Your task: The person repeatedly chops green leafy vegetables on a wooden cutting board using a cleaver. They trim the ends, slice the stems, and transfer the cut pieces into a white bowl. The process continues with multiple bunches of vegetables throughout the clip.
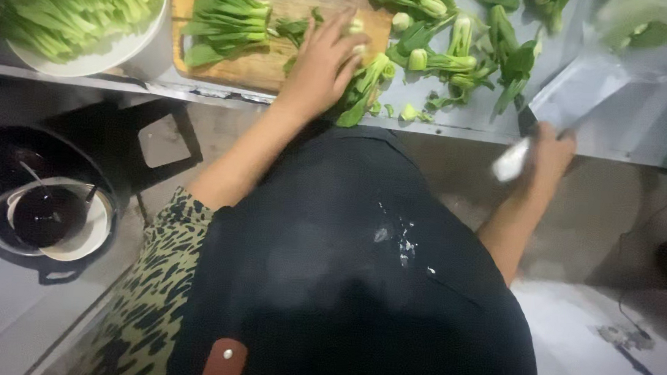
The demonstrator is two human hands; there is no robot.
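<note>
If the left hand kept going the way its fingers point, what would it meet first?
Probably the pale bok choy stem at the fingertips of the left hand, on the wooden cutting board; whether they already touch is unclear.

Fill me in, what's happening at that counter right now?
A person in a dark apron stands at a metal counter preparing leafy greens. The left hand rests on a green stalk at the edge of a wooden cutting board, where a pile of trimmed greens lies. The right hand grips a cleaver, blade flat over the counter. Loose greens are scattered between the hands, and a white bowl of greens sits at far left.
</note>
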